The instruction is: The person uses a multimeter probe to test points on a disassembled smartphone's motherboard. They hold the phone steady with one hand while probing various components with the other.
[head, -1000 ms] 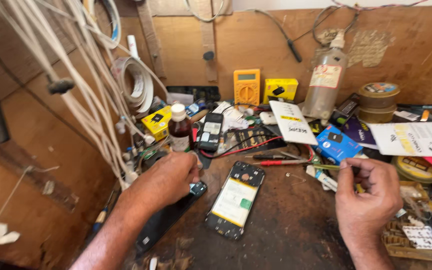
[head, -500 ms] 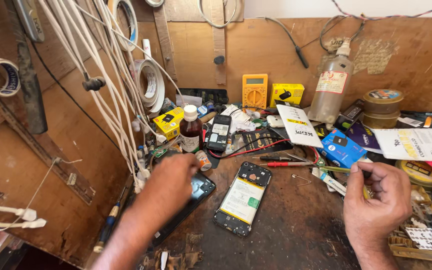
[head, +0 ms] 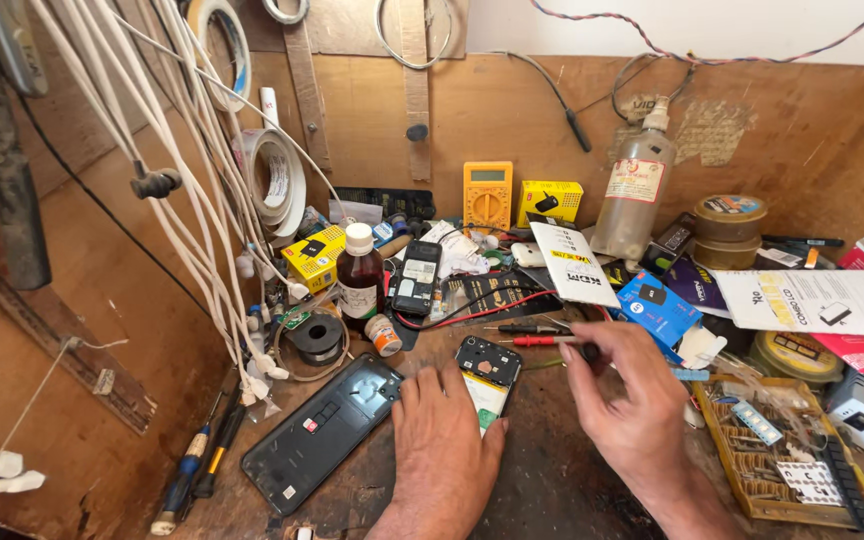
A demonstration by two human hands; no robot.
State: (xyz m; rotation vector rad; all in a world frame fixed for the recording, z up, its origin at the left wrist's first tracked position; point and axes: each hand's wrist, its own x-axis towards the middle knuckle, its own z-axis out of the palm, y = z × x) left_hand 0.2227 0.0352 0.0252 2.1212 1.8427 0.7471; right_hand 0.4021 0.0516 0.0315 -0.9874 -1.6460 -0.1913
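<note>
Left hand [head: 442, 440] pins phone [head: 487, 377]; bench crowded.

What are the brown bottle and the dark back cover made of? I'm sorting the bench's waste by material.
Brown bottle: looks like amber glass or plastic, translucent and glossy, white cap. Dark back cover beside the left hand: probably moulded plastic, thin, with a dull sheen.

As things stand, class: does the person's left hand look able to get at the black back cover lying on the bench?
Probably yes. The left hand rests on the opened phone, and the black back cover lies flat just beside it, with nothing on top of it or between them.
</note>
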